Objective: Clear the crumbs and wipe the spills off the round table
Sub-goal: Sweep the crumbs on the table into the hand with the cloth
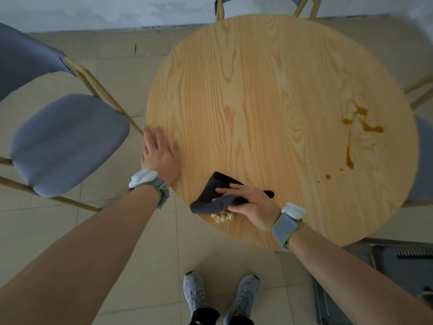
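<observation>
The round wooden table (pixel 269 95) fills the middle of the head view. My right hand (pixel 250 205) grips a dark cloth (pixel 215 195) near the table's front edge. A small pile of pale crumbs (pixel 222 216) lies just in front of the cloth, close to the rim. Orange-brown spills (pixel 362 121) with a streak and drops (pixel 349 160) mark the right side of the tabletop. My left hand (pixel 160 156) rests flat on the table's left edge, fingers straight.
A blue-grey chair (pixel 68 141) stands left of the table, another chair (pixel 264 3) at the far side, a third chair (pixel 424 160) at the right. A dark grey bin or crate (pixel 398 273) sits on the floor at lower right. My shoes (pixel 220 294) are near the front rim.
</observation>
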{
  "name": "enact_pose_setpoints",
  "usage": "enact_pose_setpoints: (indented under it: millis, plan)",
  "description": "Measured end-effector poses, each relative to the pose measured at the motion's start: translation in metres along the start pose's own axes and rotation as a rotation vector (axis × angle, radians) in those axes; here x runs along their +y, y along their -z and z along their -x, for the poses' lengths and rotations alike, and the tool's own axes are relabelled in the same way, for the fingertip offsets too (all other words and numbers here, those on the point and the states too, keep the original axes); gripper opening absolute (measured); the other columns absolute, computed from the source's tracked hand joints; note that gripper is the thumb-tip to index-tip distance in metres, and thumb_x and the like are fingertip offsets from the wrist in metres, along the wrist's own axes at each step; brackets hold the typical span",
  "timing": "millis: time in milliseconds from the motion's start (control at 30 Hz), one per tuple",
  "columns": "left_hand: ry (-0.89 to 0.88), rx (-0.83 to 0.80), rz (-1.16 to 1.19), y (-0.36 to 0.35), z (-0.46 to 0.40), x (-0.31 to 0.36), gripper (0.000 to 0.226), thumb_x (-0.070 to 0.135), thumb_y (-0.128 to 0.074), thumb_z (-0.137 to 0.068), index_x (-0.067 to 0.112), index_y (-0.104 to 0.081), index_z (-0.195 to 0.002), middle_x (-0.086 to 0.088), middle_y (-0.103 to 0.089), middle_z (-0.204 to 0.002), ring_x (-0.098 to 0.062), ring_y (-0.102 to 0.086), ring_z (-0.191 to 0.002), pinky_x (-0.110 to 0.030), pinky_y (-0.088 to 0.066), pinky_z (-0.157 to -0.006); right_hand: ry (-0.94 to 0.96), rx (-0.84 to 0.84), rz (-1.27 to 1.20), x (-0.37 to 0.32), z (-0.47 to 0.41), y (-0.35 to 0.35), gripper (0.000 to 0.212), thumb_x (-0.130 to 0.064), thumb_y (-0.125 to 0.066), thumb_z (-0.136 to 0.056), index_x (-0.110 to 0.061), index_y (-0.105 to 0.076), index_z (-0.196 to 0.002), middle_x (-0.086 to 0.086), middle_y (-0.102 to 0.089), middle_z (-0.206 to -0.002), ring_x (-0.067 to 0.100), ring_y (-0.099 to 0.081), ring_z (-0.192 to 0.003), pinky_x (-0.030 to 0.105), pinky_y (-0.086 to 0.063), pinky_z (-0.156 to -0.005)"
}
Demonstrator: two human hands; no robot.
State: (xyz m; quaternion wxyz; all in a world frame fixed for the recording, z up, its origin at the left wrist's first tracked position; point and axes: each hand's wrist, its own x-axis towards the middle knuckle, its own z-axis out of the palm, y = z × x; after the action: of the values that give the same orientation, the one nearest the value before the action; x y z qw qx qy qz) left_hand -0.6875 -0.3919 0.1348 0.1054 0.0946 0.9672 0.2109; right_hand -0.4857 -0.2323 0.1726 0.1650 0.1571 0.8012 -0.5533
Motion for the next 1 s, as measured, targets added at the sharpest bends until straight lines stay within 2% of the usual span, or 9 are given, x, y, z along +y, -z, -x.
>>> enact_pose_setpoints:
  millis: [100, 167, 267, 400, 467, 633, 767, 900, 1000]
  plan:
    - [0.010, -0.008, -0.007, 0.001, 0.000, -0.001, 0.065, 0.050, -0.022, -0.104, 0.020, -0.008, -0.160, -0.007, 0.005, -0.169, -0.035, -0.019, -0.150, -0.052, -0.024, -0.119, -0.038, -0.009, -0.202, -0.007, -0.001, 0.007, 0.034, -0.021, -0.061, -0.085, -0.035, -0.070, -0.114, -0.010, -0.067, -0.124, -0.005, -0.046, -0.127, 0.014, -0.033, -0.100]
    - [0.013, -0.018, -0.018, 0.001, -0.001, 0.000, 0.065, 0.051, -0.020, -0.103, 0.022, -0.008, -0.160, -0.006, 0.006, -0.169, -0.034, -0.019, -0.150, -0.052, -0.024, -0.119, -0.080, 0.061, -0.368, -0.012, -0.005, 0.019, 0.022, -0.020, -0.062, -0.082, -0.035, -0.077, -0.088, -0.017, -0.075, -0.093, -0.005, -0.066, -0.095, 0.006, -0.043, -0.076]
    - [0.007, -0.035, -0.039, 0.001, -0.002, -0.001, 0.065, 0.054, -0.016, -0.102, 0.025, -0.004, -0.160, -0.004, 0.008, -0.169, -0.033, -0.017, -0.151, -0.051, -0.022, -0.120, -0.119, 0.235, -0.551, -0.010, -0.016, 0.040, 0.036, -0.011, -0.063, -0.088, -0.037, -0.078, -0.069, -0.014, -0.074, -0.069, 0.000, -0.070, -0.069, 0.012, -0.050, -0.061]
    - [0.004, -0.078, -0.079, 0.004, -0.004, -0.001, 0.064, 0.057, -0.013, -0.102, 0.033, 0.002, -0.159, -0.002, 0.014, -0.168, -0.032, -0.011, -0.152, -0.051, -0.018, -0.121, -0.144, 0.389, -0.850, -0.017, -0.030, 0.075, 0.017, -0.008, -0.065, -0.085, -0.012, -0.078, -0.095, 0.012, -0.076, -0.099, 0.027, -0.072, -0.092, 0.038, -0.056, -0.084]
    - [0.005, -0.083, -0.107, 0.005, -0.004, 0.002, 0.062, 0.057, -0.013, -0.102, 0.036, 0.002, -0.158, -0.002, 0.014, -0.168, -0.033, -0.011, -0.152, -0.052, -0.020, -0.120, -0.133, 0.440, -0.917, -0.019, -0.035, 0.097, 0.030, -0.008, -0.065, -0.084, -0.002, -0.069, -0.113, 0.019, -0.071, -0.113, 0.034, -0.068, -0.104, 0.044, -0.053, -0.092]
    - [0.018, -0.088, -0.156, 0.007, -0.003, 0.004, 0.060, 0.058, -0.011, -0.101, 0.041, 0.002, -0.158, -0.003, 0.014, -0.168, -0.033, -0.009, -0.153, -0.052, -0.019, -0.121, -0.074, 0.622, -0.901, -0.018, -0.045, 0.157, 0.028, -0.009, -0.065, -0.085, -0.003, -0.068, -0.112, 0.017, -0.071, -0.113, 0.033, -0.067, -0.105, 0.044, -0.051, -0.097]
    - [0.019, -0.089, -0.167, 0.007, -0.004, 0.005, 0.060, 0.057, -0.012, -0.101, 0.042, 0.001, -0.158, -0.003, 0.015, -0.168, -0.033, -0.009, -0.152, -0.053, -0.019, -0.121, -0.019, 0.724, -0.704, -0.010, -0.052, 0.203, 0.022, -0.016, -0.067, -0.083, -0.014, -0.072, -0.105, 0.009, -0.073, -0.107, 0.026, -0.069, -0.101, 0.041, -0.052, -0.095]
    - [0.015, -0.088, -0.169, 0.008, -0.003, 0.007, 0.059, 0.056, -0.013, -0.102, 0.041, 0.000, -0.158, -0.003, 0.015, -0.167, -0.032, -0.007, -0.153, -0.052, -0.019, -0.121, -0.067, 0.701, -0.461, 0.009, -0.061, 0.220, 0.025, -0.015, -0.062, -0.089, -0.016, -0.068, -0.113, 0.006, -0.071, -0.109, 0.016, -0.068, -0.096, 0.023, -0.049, -0.080]
    - [0.021, -0.084, -0.171, 0.009, -0.003, 0.007, 0.059, 0.055, -0.013, -0.102, 0.041, 0.000, -0.158, -0.003, 0.015, -0.167, -0.031, -0.007, -0.153, -0.052, -0.019, -0.121, -0.151, 0.595, -0.325, 0.028, -0.065, 0.206, 0.034, -0.017, -0.059, -0.092, -0.015, -0.063, -0.126, 0.005, -0.065, -0.124, 0.019, -0.061, -0.111, 0.026, -0.045, -0.089]
